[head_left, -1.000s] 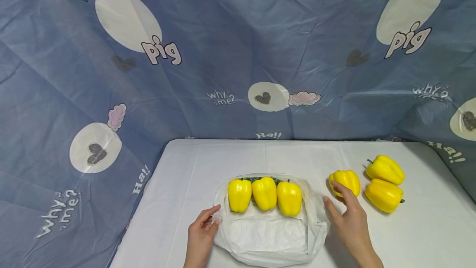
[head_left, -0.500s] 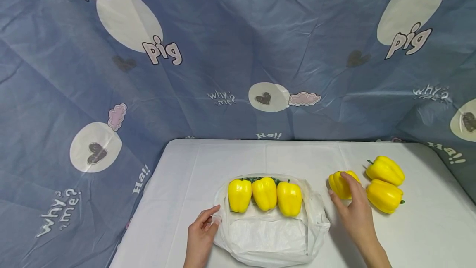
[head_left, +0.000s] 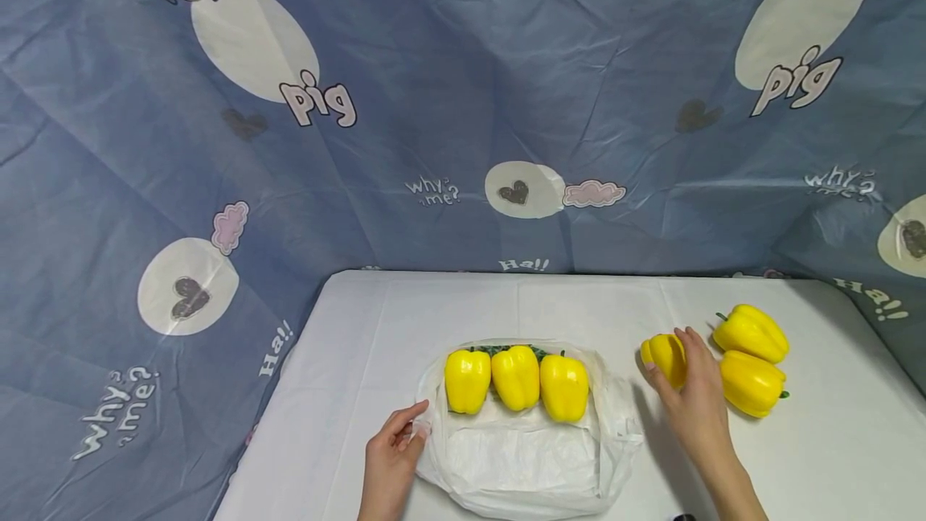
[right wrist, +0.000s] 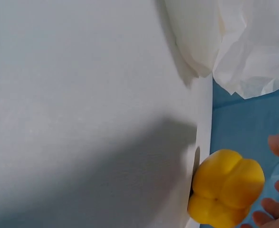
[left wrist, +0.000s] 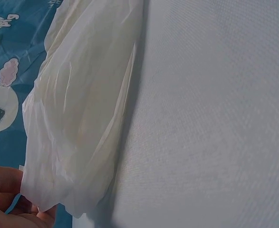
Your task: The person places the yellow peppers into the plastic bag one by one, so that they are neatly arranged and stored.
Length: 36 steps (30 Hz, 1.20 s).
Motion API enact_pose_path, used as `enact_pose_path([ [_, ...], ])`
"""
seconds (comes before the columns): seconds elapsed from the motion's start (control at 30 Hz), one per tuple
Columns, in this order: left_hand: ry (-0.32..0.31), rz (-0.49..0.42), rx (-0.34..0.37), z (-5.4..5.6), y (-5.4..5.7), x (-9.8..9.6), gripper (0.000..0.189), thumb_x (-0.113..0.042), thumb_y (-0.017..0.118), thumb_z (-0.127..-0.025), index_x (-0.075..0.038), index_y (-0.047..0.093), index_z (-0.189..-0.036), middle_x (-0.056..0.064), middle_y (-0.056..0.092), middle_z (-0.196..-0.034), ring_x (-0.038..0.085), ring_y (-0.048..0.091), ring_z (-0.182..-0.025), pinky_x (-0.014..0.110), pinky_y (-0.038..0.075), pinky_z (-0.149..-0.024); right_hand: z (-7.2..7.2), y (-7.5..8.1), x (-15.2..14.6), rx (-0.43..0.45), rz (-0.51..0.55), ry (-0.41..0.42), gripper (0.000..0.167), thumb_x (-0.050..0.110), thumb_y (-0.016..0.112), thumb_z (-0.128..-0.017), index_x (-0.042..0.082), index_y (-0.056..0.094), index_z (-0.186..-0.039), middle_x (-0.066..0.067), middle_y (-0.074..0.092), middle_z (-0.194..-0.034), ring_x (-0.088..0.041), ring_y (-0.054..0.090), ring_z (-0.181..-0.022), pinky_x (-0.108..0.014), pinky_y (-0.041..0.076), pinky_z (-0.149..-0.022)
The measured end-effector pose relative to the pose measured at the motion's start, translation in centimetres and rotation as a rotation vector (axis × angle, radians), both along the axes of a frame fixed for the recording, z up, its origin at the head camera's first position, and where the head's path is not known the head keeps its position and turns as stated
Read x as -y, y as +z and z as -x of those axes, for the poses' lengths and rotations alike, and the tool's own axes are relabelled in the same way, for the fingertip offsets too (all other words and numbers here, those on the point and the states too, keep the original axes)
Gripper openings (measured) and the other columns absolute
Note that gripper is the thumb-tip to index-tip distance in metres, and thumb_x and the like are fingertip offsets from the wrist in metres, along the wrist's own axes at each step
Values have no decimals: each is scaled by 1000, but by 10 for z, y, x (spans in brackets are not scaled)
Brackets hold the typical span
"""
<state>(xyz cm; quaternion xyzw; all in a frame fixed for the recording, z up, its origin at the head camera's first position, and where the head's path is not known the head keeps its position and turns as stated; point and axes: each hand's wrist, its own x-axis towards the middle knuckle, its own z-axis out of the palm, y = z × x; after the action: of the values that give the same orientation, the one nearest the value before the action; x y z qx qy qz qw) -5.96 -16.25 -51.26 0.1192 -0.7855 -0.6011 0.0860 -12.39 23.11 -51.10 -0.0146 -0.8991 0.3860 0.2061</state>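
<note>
In the head view a white plastic bag (head_left: 521,465) lies with its mouth spread, three yellow bell peppers (head_left: 515,378) side by side in it. My left hand (head_left: 392,457) pinches the bag's left rim between thumb and fingers; the left wrist view shows the fingers (left wrist: 6,183) at the bag's edge. Right of the bag, my right hand (head_left: 693,404) reaches over a single yellow bell pepper (head_left: 664,358), partly covering it. In the right wrist view the thumb and fingers are spread beside that bell pepper (right wrist: 225,187), with no grip visible.
Two more yellow bell peppers (head_left: 751,333) lie close together to the right of my right hand. A white cloth covers the table (head_left: 347,360). Behind it hangs a blue printed curtain (head_left: 434,119). A small dark object (head_left: 683,517) shows at the bottom edge.
My right hand has moved right from the bag's edge and come over the single bell pepper. The nearer of the two peppers on the right has shifted slightly right. My left hand stays put.
</note>
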Motion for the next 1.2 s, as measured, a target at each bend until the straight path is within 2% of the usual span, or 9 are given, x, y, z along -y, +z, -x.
enact_pose_path([
  [0.23,11,-3,11,0,0,-1,38,12,64,-83,-8,73,-114,6,62,-95,16,46,-84,19,41,-66,6,-4,-5,44,29,0,70,8,68,-90,-6,31,-147,-33,28,-150,-53,27,-133,-62,18,-109],
  [0.47,5,-25,4,0,-1,-3,38,12,65,-84,-9,74,-113,4,66,-102,18,48,-88,19,43,-73,9,-6,-12,143,52,-47,69,12,68,-92,-9,29,-146,-36,36,-141,-52,34,-127,-64,26,-104],
  [0.73,-2,-28,44,1,-1,-4,36,9,65,-85,-10,73,-115,4,66,-106,20,48,-93,20,43,-77,9,-7,-11,220,36,-77,71,16,68,-92,-10,29,-146,-35,38,-140,-50,37,-124,-64,30,-101],
  [1.0,1,-7,6,0,-2,-1,38,11,65,-84,-10,73,-114,4,67,-104,18,49,-89,19,44,-75,9,-2,-12,337,10,-94,83,31,68,-92,-10,23,-149,-37,36,-141,-51,39,-122,-65,31,-99],
  [1.2,5,-15,-3,-1,-2,-1,39,13,63,-83,-10,74,-113,4,66,-102,17,48,-87,19,44,-72,5,0,-13,362,0,-80,85,35,68,-91,-11,25,-148,-39,36,-140,-53,38,-123,-65,31,-98],
])
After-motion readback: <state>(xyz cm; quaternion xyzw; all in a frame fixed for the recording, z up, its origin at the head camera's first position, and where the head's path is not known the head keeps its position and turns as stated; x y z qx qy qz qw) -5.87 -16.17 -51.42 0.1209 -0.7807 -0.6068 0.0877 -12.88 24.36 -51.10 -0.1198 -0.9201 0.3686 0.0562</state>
